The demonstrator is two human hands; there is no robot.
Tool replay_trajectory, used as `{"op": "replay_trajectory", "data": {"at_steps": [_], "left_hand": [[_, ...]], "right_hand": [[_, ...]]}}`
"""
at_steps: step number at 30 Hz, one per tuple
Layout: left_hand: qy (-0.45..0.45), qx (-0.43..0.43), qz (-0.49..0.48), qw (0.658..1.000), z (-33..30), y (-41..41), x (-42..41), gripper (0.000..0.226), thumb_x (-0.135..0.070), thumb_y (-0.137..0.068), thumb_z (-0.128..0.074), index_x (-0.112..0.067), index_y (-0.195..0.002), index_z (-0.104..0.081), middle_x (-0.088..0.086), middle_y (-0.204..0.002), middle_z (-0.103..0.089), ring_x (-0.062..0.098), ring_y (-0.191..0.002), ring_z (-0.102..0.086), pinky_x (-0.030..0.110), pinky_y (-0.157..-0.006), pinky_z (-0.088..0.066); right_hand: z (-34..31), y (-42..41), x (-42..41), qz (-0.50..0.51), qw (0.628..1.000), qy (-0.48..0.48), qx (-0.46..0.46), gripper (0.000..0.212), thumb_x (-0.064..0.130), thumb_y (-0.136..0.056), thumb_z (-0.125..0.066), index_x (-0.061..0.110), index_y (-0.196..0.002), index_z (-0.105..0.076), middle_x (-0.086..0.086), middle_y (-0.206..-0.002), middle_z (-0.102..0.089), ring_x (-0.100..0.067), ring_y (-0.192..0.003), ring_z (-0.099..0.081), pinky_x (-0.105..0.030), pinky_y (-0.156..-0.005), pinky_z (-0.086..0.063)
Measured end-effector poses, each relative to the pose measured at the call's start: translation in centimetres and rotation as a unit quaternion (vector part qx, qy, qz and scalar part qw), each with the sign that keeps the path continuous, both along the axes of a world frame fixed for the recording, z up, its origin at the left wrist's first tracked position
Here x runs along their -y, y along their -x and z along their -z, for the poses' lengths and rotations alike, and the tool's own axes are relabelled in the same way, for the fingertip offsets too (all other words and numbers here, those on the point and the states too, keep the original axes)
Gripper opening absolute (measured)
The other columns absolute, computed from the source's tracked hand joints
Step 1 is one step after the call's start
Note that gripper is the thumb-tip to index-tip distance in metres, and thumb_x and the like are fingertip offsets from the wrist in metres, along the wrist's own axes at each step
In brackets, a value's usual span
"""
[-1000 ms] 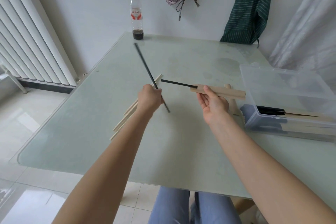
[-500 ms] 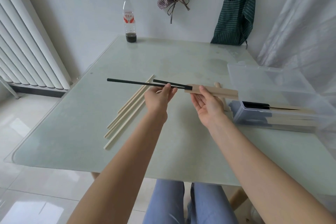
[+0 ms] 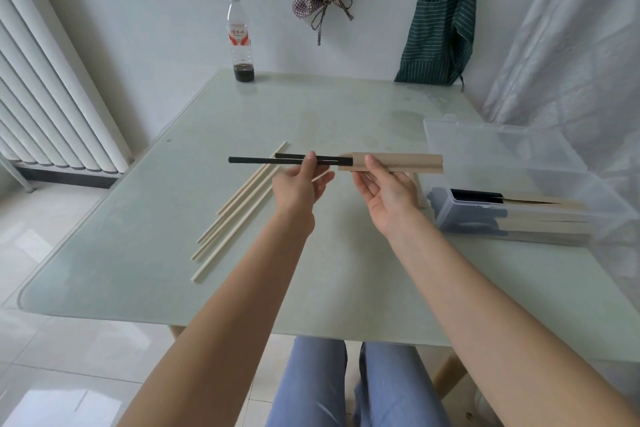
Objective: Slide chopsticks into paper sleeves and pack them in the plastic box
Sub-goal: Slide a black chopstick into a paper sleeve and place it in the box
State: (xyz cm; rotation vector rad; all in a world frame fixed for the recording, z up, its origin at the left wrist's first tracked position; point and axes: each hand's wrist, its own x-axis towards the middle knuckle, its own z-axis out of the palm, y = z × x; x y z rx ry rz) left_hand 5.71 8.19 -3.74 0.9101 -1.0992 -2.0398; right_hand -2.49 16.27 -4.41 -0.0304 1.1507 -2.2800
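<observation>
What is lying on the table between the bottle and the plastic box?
Nothing: in the head view the glass table between the bottle and the plastic box is bare.

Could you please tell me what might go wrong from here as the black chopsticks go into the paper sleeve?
1. The two black chopsticks are uneven, one sticking out further, so one might snag the paper sleeve's mouth.
2. The right hand holds the sleeve only near its open end; the far end could sag or crumple.
3. The left hand works just above the wooden sticks and might knock them.
</observation>
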Motion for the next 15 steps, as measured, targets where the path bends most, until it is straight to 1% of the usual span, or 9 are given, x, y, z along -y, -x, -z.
{"op": "replay_trajectory", "data": {"at_steps": [2,3,5,7,9,12,15], "left_hand": [[0.016,0.023,0.048,0.998,-0.1,0.0,-0.4,0.019,-0.027,-0.095,-0.054,-0.012,-0.085,-0.062,0.000,-0.087,-0.067,0.011,-0.079,-0.067,0.016,-0.062,-0.047],[0.022,0.026,0.054,0.998,-0.2,0.0,-0.4,0.019,-0.029,-0.095,-0.054,-0.013,-0.086,-0.062,-0.001,-0.089,-0.067,0.011,-0.081,-0.067,0.017,-0.066,-0.047],[0.019,0.013,0.017,1.000,-0.5,-0.2,0.1,0.022,-0.032,-0.096,-0.052,-0.015,-0.085,-0.061,-0.002,-0.091,-0.067,0.011,-0.082,-0.067,0.019,-0.068,-0.046],[-0.001,-0.010,-0.035,0.999,-0.9,-0.7,0.7,0.026,-0.032,-0.098,-0.046,-0.016,-0.084,-0.061,0.000,-0.095,-0.067,0.010,-0.079,-0.067,0.019,-0.067,-0.045],[0.001,-0.007,-0.041,0.999,-1.1,-0.9,0.7,0.027,-0.030,-0.099,-0.044,-0.017,-0.083,-0.062,-0.002,-0.096,-0.068,0.010,-0.079,-0.067,0.019,-0.069,-0.045],[0.037,0.007,0.015,0.999,-1.2,-0.6,-0.3,0.026,-0.029,-0.099,-0.044,-0.019,-0.084,-0.063,-0.005,-0.094,-0.068,0.009,-0.084,-0.067,0.022,-0.074,-0.045],[0.053,-0.001,0.060,0.997,-1.1,-0.5,-0.9,0.025,-0.030,-0.099,-0.046,-0.019,-0.089,-0.066,-0.004,-0.098,-0.069,0.010,-0.092,-0.066,0.024,-0.077,-0.046]], "right_hand": [[-0.2,-0.3,0.1,-0.007,1.000,-0.003,0.000,0.006,0.003,-0.087,-0.062,0.007,-0.084,-0.060,-0.007,-0.089,-0.066,-0.017,-0.077,-0.067,-0.023,-0.069,-0.058],[-0.3,-0.3,0.0,-0.006,1.000,-0.003,0.001,0.006,0.003,-0.087,-0.062,0.007,-0.084,-0.060,-0.008,-0.089,-0.066,-0.017,-0.078,-0.066,-0.022,-0.069,-0.058],[-0.5,0.2,-0.3,0.005,1.000,0.002,0.003,0.006,0.002,-0.087,-0.062,0.007,-0.085,-0.060,-0.009,-0.090,-0.066,-0.017,-0.077,-0.066,-0.022,-0.065,-0.058],[-0.6,0.7,-0.8,0.018,1.000,0.007,0.008,0.006,0.001,-0.087,-0.061,0.007,-0.084,-0.059,-0.010,-0.090,-0.065,-0.018,-0.077,-0.066,-0.021,-0.062,-0.058],[-0.8,0.8,-1.0,0.016,1.000,0.008,0.007,0.005,0.002,-0.088,-0.061,0.006,-0.085,-0.060,-0.011,-0.092,-0.065,-0.019,-0.079,-0.065,-0.021,-0.062,-0.058],[-1.1,0.2,-0.9,-0.006,1.000,0.013,0.002,0.003,0.002,-0.087,-0.061,0.005,-0.089,-0.061,-0.011,-0.093,-0.066,-0.019,-0.081,-0.066,-0.022,-0.065,-0.058],[-1.4,0.1,-1.1,-0.013,1.000,0.016,0.000,0.003,0.003,-0.087,-0.062,0.005,-0.089,-0.061,-0.010,-0.093,-0.067,-0.018,-0.080,-0.067,-0.022,-0.066,-0.058]]}}
